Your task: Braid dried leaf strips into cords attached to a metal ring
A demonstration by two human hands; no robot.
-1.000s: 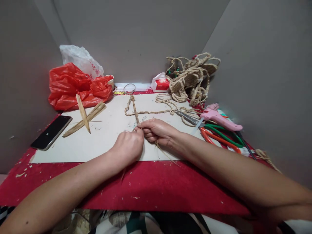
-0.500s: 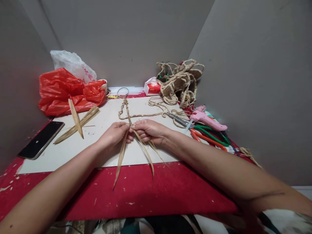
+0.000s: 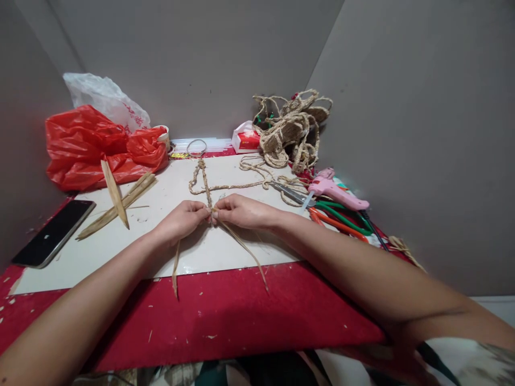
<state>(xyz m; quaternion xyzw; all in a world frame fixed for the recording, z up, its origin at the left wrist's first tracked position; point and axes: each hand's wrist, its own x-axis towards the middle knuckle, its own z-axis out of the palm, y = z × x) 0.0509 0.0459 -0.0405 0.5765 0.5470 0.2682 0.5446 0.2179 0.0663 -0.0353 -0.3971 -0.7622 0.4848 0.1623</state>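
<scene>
A tan braid of dried leaf strips runs down the middle of the white board. My left hand pinches its near end from the left, fingers closed. From the right, my right hand pinches the same end with thumb and forefinger, close to the left hand. One loose leaf strip hangs below my left hand, and another strip trails out beneath my right hand toward the board's front edge. The braid's far part loops back and joins a cord leading right.
Left lie flat dried leaves, a phone and a red plastic bag. At the back are a tissue pack and a heap of woven cord pieces. Scissors, a pink glue gun and orange-and-green-handled tools lie right.
My hands have drawn slightly apart at the braid's end. The loose strips have swung outward, the left one further left and the right one further right. The whole view has shifted slightly.
</scene>
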